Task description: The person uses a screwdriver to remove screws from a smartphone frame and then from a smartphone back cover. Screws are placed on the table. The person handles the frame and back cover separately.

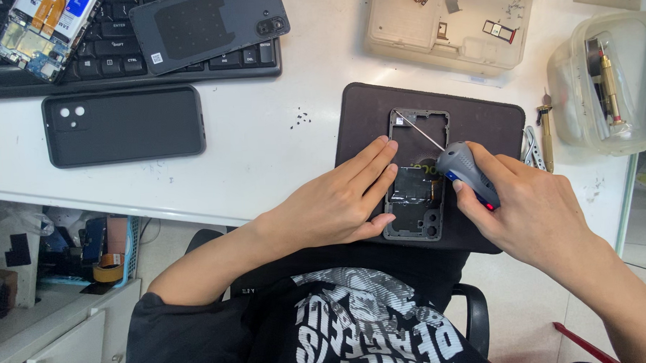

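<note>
A phone mid-frame (pixel 418 192), grey with dark inner parts, lies on a dark work mat (pixel 478 119) at the desk's front edge. My left hand (pixel 338 202) lies flat on the mat, its fingers pressing the frame's left side. My right hand (pixel 524 203) grips a grey electric screwdriver (pixel 466 171) with blue and red buttons. Its thin bit (pixel 418 129) slants up-left, the tip touching the frame's top-left corner.
A black phone case (pixel 124 125) lies on the white desk at left. A keyboard (pixel 111 63) at the back carries an opened phone (pixel 45 26) and a dark back cover (pixel 210 21). A parts tray (pixel 450 23), a clear tub (pixel 609 78) and hand tools (pixel 545 127) sit at right.
</note>
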A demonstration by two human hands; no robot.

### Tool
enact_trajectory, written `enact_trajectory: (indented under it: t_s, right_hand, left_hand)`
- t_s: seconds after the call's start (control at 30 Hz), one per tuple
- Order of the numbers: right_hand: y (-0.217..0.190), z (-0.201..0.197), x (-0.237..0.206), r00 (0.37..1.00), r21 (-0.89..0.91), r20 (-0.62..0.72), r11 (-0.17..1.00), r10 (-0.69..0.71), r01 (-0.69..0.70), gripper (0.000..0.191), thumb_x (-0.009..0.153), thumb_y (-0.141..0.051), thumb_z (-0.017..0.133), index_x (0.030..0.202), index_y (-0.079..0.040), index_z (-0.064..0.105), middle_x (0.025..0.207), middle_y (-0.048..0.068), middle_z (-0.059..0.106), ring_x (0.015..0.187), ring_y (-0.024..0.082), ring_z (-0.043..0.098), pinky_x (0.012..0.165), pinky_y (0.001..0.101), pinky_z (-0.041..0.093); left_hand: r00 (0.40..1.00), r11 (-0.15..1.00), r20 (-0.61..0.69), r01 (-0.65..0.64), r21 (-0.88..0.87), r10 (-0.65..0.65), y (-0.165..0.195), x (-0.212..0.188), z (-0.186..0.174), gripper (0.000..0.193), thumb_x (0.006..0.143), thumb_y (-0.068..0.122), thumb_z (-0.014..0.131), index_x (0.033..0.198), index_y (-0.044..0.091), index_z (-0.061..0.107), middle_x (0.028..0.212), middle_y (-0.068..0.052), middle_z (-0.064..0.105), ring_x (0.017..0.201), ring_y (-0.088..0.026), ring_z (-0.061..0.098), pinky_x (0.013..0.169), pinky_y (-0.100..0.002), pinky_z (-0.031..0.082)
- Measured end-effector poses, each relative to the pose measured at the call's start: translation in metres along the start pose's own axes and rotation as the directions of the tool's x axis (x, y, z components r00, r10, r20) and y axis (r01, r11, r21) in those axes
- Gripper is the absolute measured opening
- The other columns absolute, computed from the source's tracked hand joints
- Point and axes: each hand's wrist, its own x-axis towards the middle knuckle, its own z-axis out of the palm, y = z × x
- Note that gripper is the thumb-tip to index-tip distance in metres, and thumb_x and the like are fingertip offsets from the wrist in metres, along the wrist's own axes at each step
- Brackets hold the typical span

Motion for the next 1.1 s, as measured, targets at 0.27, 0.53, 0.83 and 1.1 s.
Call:
enact_trajectory:
  t_s: [0.27, 0.53, 0.83, 1.1]
  right_hand:
    - [0.0007, -0.0010, 0.0005, 1.000, 0.021, -0.021, 1.000, -0.022, 0.022, 0.056, 0.088, -0.035, 0.067, 0.133, -0.001, 0.062, 0.078, 0.013, 0.070, 0.057, 0.031, 0.067, 0.051, 0.0425, 0.054]
    - [-0.0027, -0.0043, -0.0003, 1.000, 0.024, -0.019, 0.999, -0.024, 0.024, 0.056, 0.089, -0.035, 0.067, 0.133, -0.002, 0.062, 0.079, 0.013, 0.070, 0.058, 0.032, 0.068, 0.052, 0.0428, 0.054]
    - [-0.0063, -0.0043, -0.0009, 1.000, -0.010, 0.021, 1.000, 0.009, -0.009, 0.058, 0.089, -0.037, 0.065, 0.135, -0.001, 0.060, 0.081, 0.014, 0.070, 0.062, 0.032, 0.069, 0.054, 0.0432, 0.056]
    - [-0.0016, -0.0056, -0.0015, 0.999, 0.030, -0.021, 0.998, -0.047, 0.048, 0.056, 0.088, -0.035, 0.065, 0.132, -0.002, 0.062, 0.086, 0.016, 0.071, 0.061, 0.034, 0.068, 0.054, 0.0432, 0.055]
  left_hand:
    - [1.000, 1.000, 0.007, 0.000, 0.000, 0.000, -0.0002, 0.0008, -0.0012, 0.066, 0.095, 0.044, 0.067, 0.122, -0.016, 0.067, 0.141, -0.034, 0.055, 0.140, -0.042, 0.049, 0.118, -0.041, 0.041]
    - [1.000, 1.000, 0.006, -0.002, 0.001, 0.002, -0.0002, 0.0002, -0.0014, 0.065, 0.095, 0.043, 0.067, 0.123, -0.016, 0.067, 0.141, -0.035, 0.055, 0.140, -0.042, 0.048, 0.118, -0.041, 0.040]
    - [1.000, 1.000, 0.002, 0.003, -0.020, -0.003, -0.0008, -0.0008, 0.0007, 0.065, 0.095, 0.042, 0.067, 0.123, -0.016, 0.066, 0.142, -0.035, 0.054, 0.140, -0.043, 0.048, 0.119, -0.042, 0.040]
    - [1.000, 1.000, 0.004, 0.003, -0.014, -0.003, -0.0001, 0.0000, 0.0001, 0.065, 0.095, 0.043, 0.067, 0.123, -0.016, 0.066, 0.142, -0.035, 0.054, 0.140, -0.043, 0.048, 0.118, -0.042, 0.040]
